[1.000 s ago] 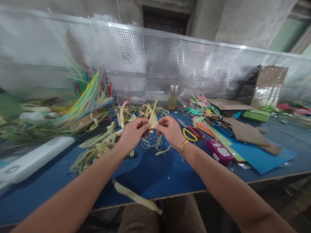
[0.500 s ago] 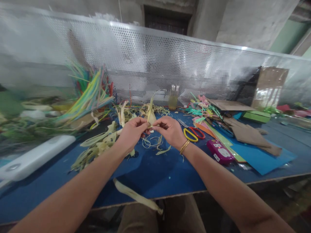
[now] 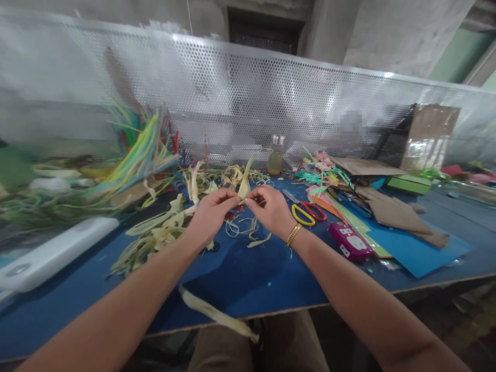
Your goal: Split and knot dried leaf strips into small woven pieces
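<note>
Both hands meet over the middle of the blue table (image 3: 240, 289), pinching the base of a pale yellow-green corn husk (image 3: 245, 186) whose narrow tip points up. My left hand (image 3: 214, 213) is closed on the husk from the left. From the right, my right hand (image 3: 271, 209) grips it between thumb and fingers; a gold bracelet circles that wrist. The fingertips partly hide the husk's lower end. Loose husk shreds (image 3: 259, 241) lie below the hands, and a bundle of husk strips (image 3: 155, 240) lies beside my left wrist.
Scissors with yellow and red handles (image 3: 309, 214) and a purple case (image 3: 351, 242) lie right of my right hand. Further right are blue paper (image 3: 416, 253) and cardboard. A single husk strip (image 3: 217, 312) overhangs the front edge. A white device (image 3: 58, 253) lies left; a bottle (image 3: 276, 155) stands behind.
The husk's tip has tilted slightly to the right between my fingers. Both hands keep their pinch in nearly the same place, and the view has shifted slightly.
</note>
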A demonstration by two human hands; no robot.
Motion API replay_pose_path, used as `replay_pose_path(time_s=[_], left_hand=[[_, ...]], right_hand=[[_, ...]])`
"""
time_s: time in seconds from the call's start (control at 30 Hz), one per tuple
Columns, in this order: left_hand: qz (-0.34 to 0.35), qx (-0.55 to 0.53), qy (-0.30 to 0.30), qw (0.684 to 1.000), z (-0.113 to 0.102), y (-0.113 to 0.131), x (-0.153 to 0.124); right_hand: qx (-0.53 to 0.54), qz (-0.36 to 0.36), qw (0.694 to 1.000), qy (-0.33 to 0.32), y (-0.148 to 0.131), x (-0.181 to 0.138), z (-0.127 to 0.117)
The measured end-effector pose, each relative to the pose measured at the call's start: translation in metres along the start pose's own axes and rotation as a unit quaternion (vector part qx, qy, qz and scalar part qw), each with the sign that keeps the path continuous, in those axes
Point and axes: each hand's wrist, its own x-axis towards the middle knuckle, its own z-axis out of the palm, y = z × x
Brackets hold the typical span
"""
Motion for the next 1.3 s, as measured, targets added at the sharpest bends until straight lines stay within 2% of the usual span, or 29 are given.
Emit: replay_pose_path(time_s=[0.23,0.4,0.57,0.67,0.83,1.3], left_hand=[[0.033,0.047,-0.016,0.998,0.002,0.009,-0.004],[0.027,0.044,-0.005,0.999,0.000,0.012,-0.004],[0.020,0.027,0.019,0.999,0.001,0.010,-0.003],[0.017,0.018,0.030,0.999,0.001,0.010,-0.003],[0.003,0.010,0.034,0.999,0.000,0.008,-0.002],[-0.009,0.027,0.001,1.000,0.000,0.011,-0.003]], right_hand=[[0.002,0.020,1.000,0.003,-0.003,-0.001,0.000],[0.033,0.028,0.999,-0.002,-0.006,0.001,-0.004],[0.057,0.064,0.995,0.041,-0.006,0.002,-0.003],[0.119,0.102,0.986,0.053,-0.005,0.002,0.000],[0.213,0.153,0.965,0.016,-0.004,0.004,0.000],[0.238,0.192,0.951,-0.042,-0.005,0.006,-0.005]])
